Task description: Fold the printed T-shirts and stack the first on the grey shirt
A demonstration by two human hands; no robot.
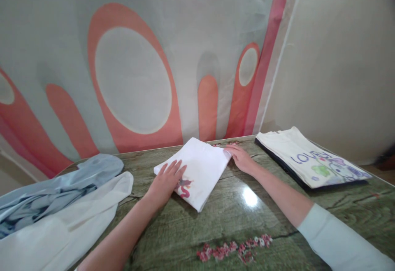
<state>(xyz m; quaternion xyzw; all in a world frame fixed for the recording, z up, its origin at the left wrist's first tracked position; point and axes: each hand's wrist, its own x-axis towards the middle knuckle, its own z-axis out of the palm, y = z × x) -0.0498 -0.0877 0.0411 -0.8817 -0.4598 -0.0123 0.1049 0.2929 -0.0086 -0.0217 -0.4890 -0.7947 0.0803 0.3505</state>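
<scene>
A folded white garment [200, 168] with a small red and dark print lies on the glossy green table [216, 221]. My left hand [166, 180] rests flat on its near left part, fingers spread, partly covering the print. My right hand [242, 157] lies at the garment's far right corner, fingers on its edge. Neither hand is closed around anything.
A pile of loose light-blue cloth [61, 184] and white cloth [61, 225] lies at the left. A folded white printed shirt [311, 162] sits on a dark layer at the right. Pink flower decoration [234, 248] shows near the front edge. A patterned curtain [138, 65] hangs behind.
</scene>
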